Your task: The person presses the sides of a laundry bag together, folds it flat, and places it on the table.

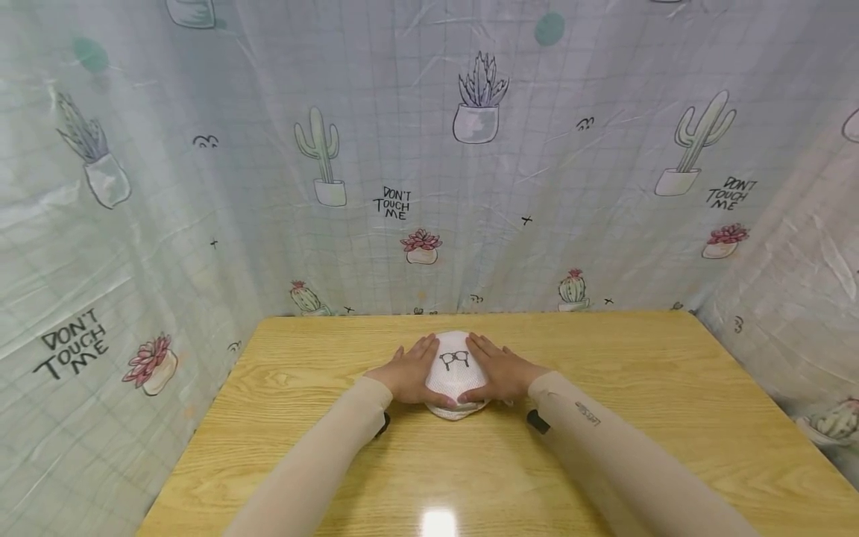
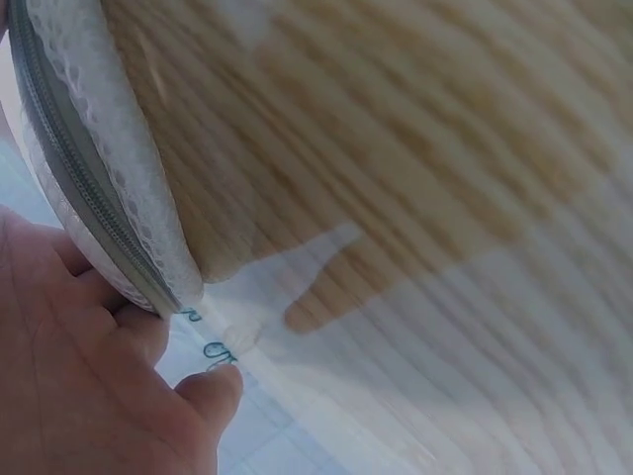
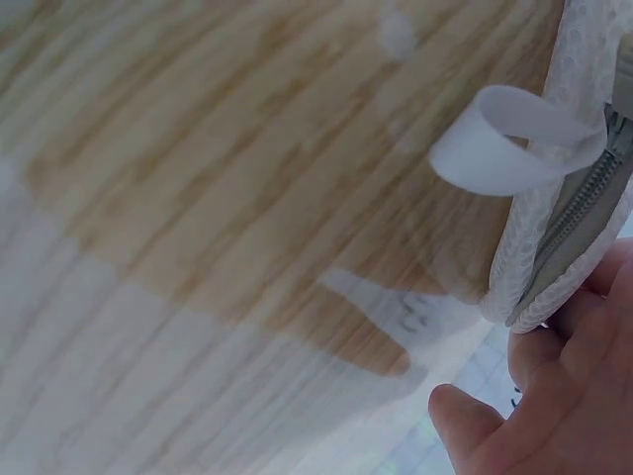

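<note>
A white mesh zip bag [image 1: 455, 382], rounded and printed with a pair of black glasses, lies on the table between both hands. Against its left side rests my left hand [image 1: 411, 374], fingers stretched along the far part and thumb across the near part. My right hand [image 1: 508, 375] mirrors it on the right side. The thumb tips come close together near the bag's front edge. In the left wrist view a grey zipper [image 2: 84, 173] runs along the bag's side. A white loop [image 3: 480, 143] sticks out beside the zipper [image 3: 584, 203] in the right wrist view.
The bag sits toward the back of a wood-grain table [image 1: 443, 470]. Behind and at both sides hangs a curtain [image 1: 376, 89] printed with potted plants. Dark bands [image 1: 538, 421] show at the wrists, below the pale sleeves [image 1: 322, 455].
</note>
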The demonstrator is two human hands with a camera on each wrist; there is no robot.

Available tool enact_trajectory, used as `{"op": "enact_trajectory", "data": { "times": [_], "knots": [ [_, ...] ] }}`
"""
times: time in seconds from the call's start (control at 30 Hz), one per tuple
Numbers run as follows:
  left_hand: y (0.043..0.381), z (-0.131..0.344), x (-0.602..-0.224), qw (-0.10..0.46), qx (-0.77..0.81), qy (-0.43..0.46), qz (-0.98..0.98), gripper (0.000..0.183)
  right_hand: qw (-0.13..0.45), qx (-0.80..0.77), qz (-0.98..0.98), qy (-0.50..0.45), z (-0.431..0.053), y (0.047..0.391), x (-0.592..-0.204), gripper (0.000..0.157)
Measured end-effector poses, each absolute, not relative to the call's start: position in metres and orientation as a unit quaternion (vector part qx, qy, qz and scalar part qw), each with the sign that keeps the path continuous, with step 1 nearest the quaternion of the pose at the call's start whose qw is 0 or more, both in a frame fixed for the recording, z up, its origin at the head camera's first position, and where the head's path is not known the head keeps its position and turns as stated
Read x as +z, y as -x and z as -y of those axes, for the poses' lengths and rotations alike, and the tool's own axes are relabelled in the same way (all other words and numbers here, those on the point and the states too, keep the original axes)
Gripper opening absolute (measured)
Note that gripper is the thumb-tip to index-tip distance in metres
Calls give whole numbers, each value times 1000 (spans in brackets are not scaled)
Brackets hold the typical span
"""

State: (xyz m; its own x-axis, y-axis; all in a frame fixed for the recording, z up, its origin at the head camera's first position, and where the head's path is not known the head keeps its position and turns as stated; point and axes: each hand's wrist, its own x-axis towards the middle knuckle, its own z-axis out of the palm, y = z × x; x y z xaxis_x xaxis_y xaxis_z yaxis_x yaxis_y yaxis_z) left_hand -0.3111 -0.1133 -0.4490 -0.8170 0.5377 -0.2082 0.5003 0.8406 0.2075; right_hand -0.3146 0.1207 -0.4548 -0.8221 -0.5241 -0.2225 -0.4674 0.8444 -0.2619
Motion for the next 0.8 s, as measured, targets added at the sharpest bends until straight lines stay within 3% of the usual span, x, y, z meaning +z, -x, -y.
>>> {"op": "enact_trajectory", "data": {
  "times": [0.8],
  "knots": [
    [303,114,-430,114,48,-291,-949,120,125,-126,-941,286,-135,312,-442,117]
  ]
}}
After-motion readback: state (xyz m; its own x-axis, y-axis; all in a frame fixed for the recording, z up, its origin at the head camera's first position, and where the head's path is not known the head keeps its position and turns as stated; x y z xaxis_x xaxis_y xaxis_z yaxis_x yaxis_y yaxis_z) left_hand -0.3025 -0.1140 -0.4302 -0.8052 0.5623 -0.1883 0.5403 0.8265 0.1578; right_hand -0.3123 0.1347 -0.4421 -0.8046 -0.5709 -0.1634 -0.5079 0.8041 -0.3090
